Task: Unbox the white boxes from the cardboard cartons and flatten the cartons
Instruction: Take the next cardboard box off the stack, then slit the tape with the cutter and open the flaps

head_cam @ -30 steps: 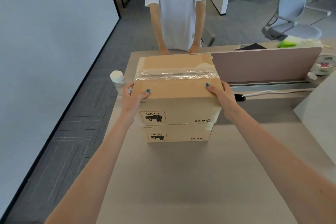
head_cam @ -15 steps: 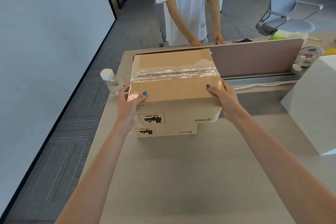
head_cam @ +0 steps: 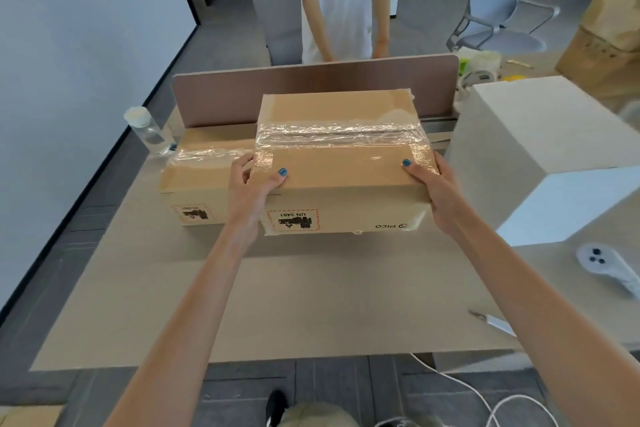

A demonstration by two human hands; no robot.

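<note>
A taped cardboard carton (head_cam: 341,135) with a red-framed UN 3481 label hangs above the desk between both hands. My left hand (head_cam: 251,185) grips its near left corner, thumb on the top face. My right hand (head_cam: 431,187) grips the near right corner the same way. A second taped carton (head_cam: 199,172) rests on the desk to the left, partly hidden behind the held one. A big white box (head_cam: 540,135) stands on the desk at the right.
A desk divider panel (head_cam: 242,90) runs behind the cartons. A clear bottle (head_cam: 147,130) stands at the far left. A white controller (head_cam: 604,262) and a small knife (head_cam: 491,321) lie near the right front edge. A person in a white shirt (head_cam: 341,0) stands beyond the desk.
Both hands have lifted the top carton off the lower one and carried it to the right and toward me. The lower carton stays on the desk, now uncovered at the left.
</note>
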